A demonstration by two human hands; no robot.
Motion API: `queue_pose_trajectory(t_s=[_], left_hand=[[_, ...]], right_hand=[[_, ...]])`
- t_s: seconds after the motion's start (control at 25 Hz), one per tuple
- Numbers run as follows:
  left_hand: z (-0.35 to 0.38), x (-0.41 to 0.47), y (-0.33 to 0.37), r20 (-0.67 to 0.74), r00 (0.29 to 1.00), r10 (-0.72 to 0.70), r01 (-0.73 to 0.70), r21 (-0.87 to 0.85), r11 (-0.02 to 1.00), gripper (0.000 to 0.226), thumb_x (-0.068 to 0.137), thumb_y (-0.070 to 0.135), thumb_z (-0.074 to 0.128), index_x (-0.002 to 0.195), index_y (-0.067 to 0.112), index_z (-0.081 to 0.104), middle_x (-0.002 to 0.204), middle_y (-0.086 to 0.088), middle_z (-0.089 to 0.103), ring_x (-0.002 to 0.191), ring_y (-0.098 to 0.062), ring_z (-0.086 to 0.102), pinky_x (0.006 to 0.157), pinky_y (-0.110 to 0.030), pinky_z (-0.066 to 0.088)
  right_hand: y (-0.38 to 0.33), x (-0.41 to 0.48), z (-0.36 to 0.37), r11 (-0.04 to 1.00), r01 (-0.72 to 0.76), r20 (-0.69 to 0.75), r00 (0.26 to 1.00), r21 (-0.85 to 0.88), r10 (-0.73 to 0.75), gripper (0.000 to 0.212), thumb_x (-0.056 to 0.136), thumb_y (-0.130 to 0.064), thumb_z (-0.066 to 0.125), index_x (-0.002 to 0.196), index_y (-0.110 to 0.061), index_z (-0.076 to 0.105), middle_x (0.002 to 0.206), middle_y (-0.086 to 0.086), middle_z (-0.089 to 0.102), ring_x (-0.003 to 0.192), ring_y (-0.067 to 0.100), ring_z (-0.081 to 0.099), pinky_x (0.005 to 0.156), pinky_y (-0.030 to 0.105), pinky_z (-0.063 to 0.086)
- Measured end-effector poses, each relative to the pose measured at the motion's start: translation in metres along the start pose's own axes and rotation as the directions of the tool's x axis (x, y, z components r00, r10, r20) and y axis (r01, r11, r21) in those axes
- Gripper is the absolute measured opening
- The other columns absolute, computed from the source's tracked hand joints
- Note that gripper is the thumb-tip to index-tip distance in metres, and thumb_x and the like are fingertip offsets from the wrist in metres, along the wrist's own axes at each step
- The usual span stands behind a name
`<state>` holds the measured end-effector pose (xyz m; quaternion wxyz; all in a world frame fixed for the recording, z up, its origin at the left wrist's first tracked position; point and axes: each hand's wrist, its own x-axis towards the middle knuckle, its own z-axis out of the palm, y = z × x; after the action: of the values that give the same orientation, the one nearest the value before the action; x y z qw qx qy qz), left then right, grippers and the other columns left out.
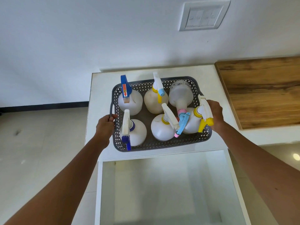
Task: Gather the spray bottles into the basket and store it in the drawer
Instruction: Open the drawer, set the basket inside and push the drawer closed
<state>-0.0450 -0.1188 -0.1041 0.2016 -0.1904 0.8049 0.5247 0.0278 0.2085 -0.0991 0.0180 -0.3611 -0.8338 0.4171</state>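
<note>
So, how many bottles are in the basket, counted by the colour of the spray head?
White head: 4
Dark blue head: 1
Light blue head: 1
Total: 6 bottles in the basket

Right hand (214,112) at right rim of basket (162,144): fingers hidden behind yellow-nozzled sprayer (205,109), grip unreadable. Basket's right handle also covered. Drawer (99,192) below basket cut by bottom edge. Wooden panel (263,90) right of basket cut off. Switch plate (204,16) above basket: markings too small.
</note>
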Motion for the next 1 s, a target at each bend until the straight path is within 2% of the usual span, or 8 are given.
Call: queue_pose_trajectory(t_s=[0.08, 0.12, 0.16, 0.24, 0.4, 0.68, 0.88, 1.0], left_hand=[[-0.003, -0.017, -0.004, -0.004, 1.000, -0.012, 0.012, -0.032, 0.999, 0.022, 0.098, 0.012, 0.033, 0.100, 0.012, 0.056, 0.090, -0.007, 0.057, 0.083, -0.021, 0.053, 0.075, -0.032, 0.045], [-0.006, -0.027, -0.006, -0.009, 1.000, -0.015, 0.015, -0.041, 0.999, 0.023, 0.098, 0.012, 0.033, 0.100, 0.012, 0.056, 0.084, -0.004, 0.057, 0.077, -0.017, 0.053, 0.070, -0.028, 0.045], [-0.009, -0.039, -0.009, -0.011, 1.000, -0.018, 0.017, -0.040, 0.999, 0.023, 0.098, 0.012, 0.032, 0.099, 0.012, 0.055, 0.080, -0.001, 0.056, 0.073, -0.013, 0.052, 0.066, -0.025, 0.044], [-0.015, -0.064, -0.017, -0.013, 1.000, -0.029, 0.028, -0.046, 0.999, 0.024, 0.099, 0.012, 0.031, 0.097, 0.012, 0.056, 0.079, 0.001, 0.056, 0.072, -0.012, 0.052, 0.066, -0.026, 0.045], [-0.024, -0.128, -0.040, -0.016, 0.998, -0.061, 0.059, -0.060, 0.996, 0.026, 0.099, 0.011, 0.031, 0.096, 0.011, 0.057, 0.079, 0.001, 0.057, 0.075, -0.015, 0.054, 0.067, -0.027, 0.046], [-0.031, -0.233, -0.113, -0.020, 0.986, -0.163, 0.162, -0.043, 0.986, 0.026, 0.097, 0.008, 0.034, 0.097, 0.009, 0.059, 0.081, -0.006, 0.058, 0.068, -0.014, 0.052, 0.061, -0.026, 0.043], [-0.018, -0.258, -0.156, -0.007, 0.982, -0.188, 0.188, -0.001, 0.982, 0.025, 0.097, 0.010, 0.035, 0.097, 0.007, 0.060, 0.092, -0.010, 0.059, 0.075, -0.019, 0.054, 0.063, -0.026, 0.044], [-0.009, -0.252, -0.174, 0.019, 0.980, -0.198, 0.198, -0.021, 0.980, 0.027, 0.098, 0.009, 0.033, 0.094, 0.006, 0.060, 0.085, -0.009, 0.059, 0.076, -0.019, 0.054, 0.062, -0.025, 0.045]], right_hand=[[-0.004, -0.015, -0.010, 0.999, 0.013, -0.012, 1.000, -0.032, -0.014, 0.029, 0.091, -0.005, 0.047, 0.066, -0.017, 0.051, 0.063, -0.007, 0.045, 0.083, 0.021, 0.048, 0.062, 0.006, 0.040], [-0.001, -0.024, -0.014, 0.997, 0.054, -0.023, 0.998, -0.062, -0.055, 0.024, 0.090, -0.001, 0.049, 0.068, -0.009, 0.056, 0.061, -0.004, 0.046, 0.080, 0.021, 0.048, 0.049, 0.002, 0.032], [0.003, -0.034, -0.019, 0.995, 0.075, -0.030, 0.997, -0.069, -0.077, 0.018, 0.089, 0.001, 0.049, 0.075, -0.001, 0.060, 0.063, 0.000, 0.050, 0.079, 0.021, 0.048, 0.044, 0.008, 0.032], [0.009, -0.059, -0.029, 0.992, 0.096, -0.037, 0.994, -0.077, -0.099, 0.015, 0.089, 0.001, 0.049, 0.089, 0.008, 0.063, 0.074, 0.009, 0.054, 0.079, 0.022, 0.049, 0.047, 0.023, 0.026], [0.032, -0.122, -0.053, 0.999, 0.051, -0.023, 0.998, -0.014, -0.051, 0.016, 0.090, -0.001, 0.048, 0.092, 0.002, 0.064, 0.080, 0.012, 0.056, 0.079, 0.022, 0.050, 0.062, 0.023, 0.030], [0.097, -0.230, -0.072, 0.999, -0.014, -0.006, 1.000, 0.049, 0.014, 0.021, 0.094, -0.006, 0.047, 0.092, 0.004, 0.066, 0.075, 0.011, 0.058, 0.072, 0.021, 0.051, 0.049, 0.026, 0.028], [0.152, -0.264, -0.064, 0.995, -0.092, 0.011, 0.996, 0.032, 0.092, 0.021, 0.093, -0.005, 0.048, 0.096, 0.004, 0.066, 0.079, 0.015, 0.061, 0.077, 0.027, 0.054, 0.062, 0.027, 0.033], [0.173, -0.263, -0.053, 0.989, -0.138, 0.023, 0.990, 0.059, 0.137, 0.022, 0.094, -0.006, 0.047, 0.102, 0.003, 0.065, 0.093, 0.024, 0.066, 0.080, 0.025, 0.053, 0.068, 0.029, 0.038]])
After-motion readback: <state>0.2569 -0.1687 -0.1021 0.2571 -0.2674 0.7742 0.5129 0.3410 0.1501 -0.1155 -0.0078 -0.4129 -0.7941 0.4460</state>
